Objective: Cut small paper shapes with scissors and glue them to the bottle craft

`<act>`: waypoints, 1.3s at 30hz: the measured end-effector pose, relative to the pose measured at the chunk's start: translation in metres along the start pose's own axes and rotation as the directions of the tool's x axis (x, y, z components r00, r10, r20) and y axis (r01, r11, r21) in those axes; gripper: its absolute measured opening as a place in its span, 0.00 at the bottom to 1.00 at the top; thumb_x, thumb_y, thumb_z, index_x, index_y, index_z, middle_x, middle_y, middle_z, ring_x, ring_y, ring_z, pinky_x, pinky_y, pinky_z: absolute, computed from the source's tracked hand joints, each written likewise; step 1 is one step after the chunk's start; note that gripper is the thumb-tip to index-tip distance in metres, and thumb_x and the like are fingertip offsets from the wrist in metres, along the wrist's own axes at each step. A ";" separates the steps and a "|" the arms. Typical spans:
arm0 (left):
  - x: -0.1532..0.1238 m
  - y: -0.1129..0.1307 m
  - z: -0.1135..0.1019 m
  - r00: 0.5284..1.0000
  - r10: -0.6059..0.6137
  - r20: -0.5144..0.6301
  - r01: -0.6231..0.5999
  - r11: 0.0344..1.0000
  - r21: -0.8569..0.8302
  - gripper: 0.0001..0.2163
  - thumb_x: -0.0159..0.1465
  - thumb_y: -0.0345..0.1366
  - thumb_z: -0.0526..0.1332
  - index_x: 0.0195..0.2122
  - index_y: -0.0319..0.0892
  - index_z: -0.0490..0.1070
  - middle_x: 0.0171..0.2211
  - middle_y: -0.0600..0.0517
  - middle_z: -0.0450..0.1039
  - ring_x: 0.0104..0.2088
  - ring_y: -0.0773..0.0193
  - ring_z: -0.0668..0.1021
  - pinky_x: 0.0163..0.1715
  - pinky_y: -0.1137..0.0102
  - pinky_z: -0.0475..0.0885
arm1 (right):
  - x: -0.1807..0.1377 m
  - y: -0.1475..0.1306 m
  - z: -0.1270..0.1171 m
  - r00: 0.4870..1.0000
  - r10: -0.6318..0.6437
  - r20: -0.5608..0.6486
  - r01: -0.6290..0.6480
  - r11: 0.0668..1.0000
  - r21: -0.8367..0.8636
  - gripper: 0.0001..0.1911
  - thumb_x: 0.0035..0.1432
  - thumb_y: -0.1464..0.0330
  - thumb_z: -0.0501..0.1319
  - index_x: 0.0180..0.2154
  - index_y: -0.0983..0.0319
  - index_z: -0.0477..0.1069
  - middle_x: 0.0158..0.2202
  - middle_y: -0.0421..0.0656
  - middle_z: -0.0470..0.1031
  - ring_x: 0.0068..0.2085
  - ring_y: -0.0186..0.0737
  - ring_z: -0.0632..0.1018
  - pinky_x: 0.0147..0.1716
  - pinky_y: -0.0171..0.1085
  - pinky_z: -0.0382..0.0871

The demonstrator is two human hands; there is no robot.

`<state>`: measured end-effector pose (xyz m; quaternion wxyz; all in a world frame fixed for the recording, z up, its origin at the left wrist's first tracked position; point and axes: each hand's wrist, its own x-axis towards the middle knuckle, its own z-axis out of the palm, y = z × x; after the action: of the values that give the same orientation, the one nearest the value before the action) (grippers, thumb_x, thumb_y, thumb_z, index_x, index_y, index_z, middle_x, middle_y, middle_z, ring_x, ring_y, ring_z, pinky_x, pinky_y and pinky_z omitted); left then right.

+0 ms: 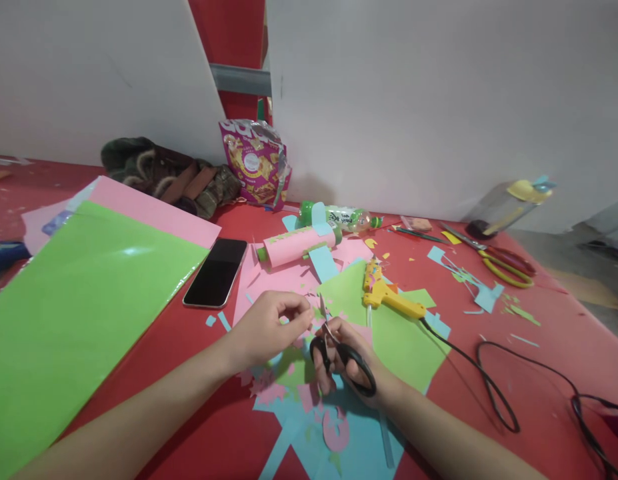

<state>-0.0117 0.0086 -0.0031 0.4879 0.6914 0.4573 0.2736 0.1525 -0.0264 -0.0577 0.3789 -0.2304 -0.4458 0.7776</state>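
Observation:
Black-handled scissors [359,365] rest in my right hand [349,340], their blades slightly apart and pointing away from me. Just left of the blades, my left hand [275,325] is closed in a pinch; anything between its fingertips is too small to make out. Beneath both hands lie cut paper scraps, among them a pink ring-like piece [335,429] and a blue sheet [313,407]. Beyond them, a green bottle wrapped in pink paper [299,245] lies on its side. A yellow glue gun [391,297] lies on green paper right of my right hand.
Green sheets [89,300] and a black phone [216,273] lie on the left. A snack bag [256,163] and another bottle [351,219] are by the white wall. Larger scissors [503,260] and a clear container [506,207] are far right. The glue gun's cord [481,370] loops rightward.

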 end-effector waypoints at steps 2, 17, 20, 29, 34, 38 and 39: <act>0.000 0.000 0.001 1.000 -0.011 -0.005 0.011 1.000 -0.006 0.11 0.55 0.32 0.50 0.16 0.39 0.56 0.15 0.59 0.55 0.18 0.74 0.60 0.20 0.78 0.58 | 0.000 0.000 0.000 1.000 -0.007 0.001 0.007 1.000 0.002 0.26 0.40 0.51 0.61 0.34 0.61 0.55 0.27 0.38 0.67 0.21 0.29 0.71 0.18 0.29 0.57; 0.000 -0.002 0.004 1.000 0.006 -0.022 -0.005 1.000 0.030 0.10 0.54 0.31 0.50 0.16 0.38 0.56 0.16 0.59 0.54 0.20 0.74 0.60 0.21 0.78 0.57 | 0.000 0.001 0.000 1.000 0.016 0.013 -0.018 0.994 0.107 0.26 0.40 0.51 0.62 0.34 0.60 0.57 0.27 0.38 0.67 0.22 0.30 0.71 0.20 0.29 0.57; -0.001 -0.002 0.003 0.999 0.026 -0.021 -0.024 0.998 0.060 0.09 0.54 0.30 0.50 0.17 0.38 0.57 0.16 0.59 0.54 0.20 0.74 0.60 0.22 0.78 0.57 | 0.000 0.001 0.000 1.000 0.016 0.008 -0.017 0.996 0.086 0.26 0.40 0.51 0.62 0.35 0.60 0.56 0.27 0.38 0.67 0.22 0.30 0.71 0.20 0.29 0.56; -0.003 -0.002 0.008 0.997 0.011 -0.070 -0.011 1.000 -0.002 0.11 0.55 0.32 0.50 0.16 0.39 0.57 0.16 0.58 0.56 0.20 0.73 0.61 0.21 0.77 0.58 | 0.001 -0.001 0.003 0.999 0.008 -0.032 -0.007 0.998 0.058 0.26 0.39 0.51 0.62 0.34 0.60 0.56 0.28 0.39 0.67 0.23 0.32 0.70 0.20 0.31 0.56; -0.004 -0.001 0.016 0.992 -0.046 -0.121 0.030 0.991 -0.127 0.12 0.56 0.33 0.50 0.16 0.39 0.56 0.15 0.58 0.57 0.18 0.74 0.62 0.20 0.77 0.59 | 0.001 0.001 0.003 0.998 0.006 -0.058 -0.002 0.998 0.070 0.26 0.39 0.51 0.62 0.34 0.60 0.56 0.31 0.41 0.67 0.25 0.32 0.70 0.21 0.31 0.57; -0.006 0.001 0.021 0.985 -0.104 -0.139 0.076 0.978 -0.196 0.13 0.57 0.34 0.50 0.16 0.39 0.57 0.14 0.58 0.58 0.17 0.74 0.63 0.21 0.77 0.60 | 0.001 0.000 0.003 0.999 -0.013 -0.047 0.016 0.998 0.055 0.25 0.40 0.52 0.62 0.34 0.60 0.56 0.30 0.40 0.66 0.24 0.32 0.70 0.21 0.31 0.57; -0.006 0.001 0.022 0.984 -0.114 -0.137 0.083 0.973 -0.213 0.13 0.57 0.34 0.51 0.16 0.39 0.57 0.13 0.59 0.58 0.17 0.74 0.63 0.20 0.77 0.60 | 0.002 0.000 0.003 0.999 -0.021 -0.043 0.023 0.999 0.043 0.25 0.41 0.52 0.62 0.34 0.60 0.57 0.29 0.40 0.66 0.24 0.32 0.70 0.22 0.32 0.57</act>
<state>0.0041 -0.0065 -0.0101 0.5347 0.5910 0.4952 0.3458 0.1492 -0.0268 -0.0564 0.4018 -0.2334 -0.4230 0.7779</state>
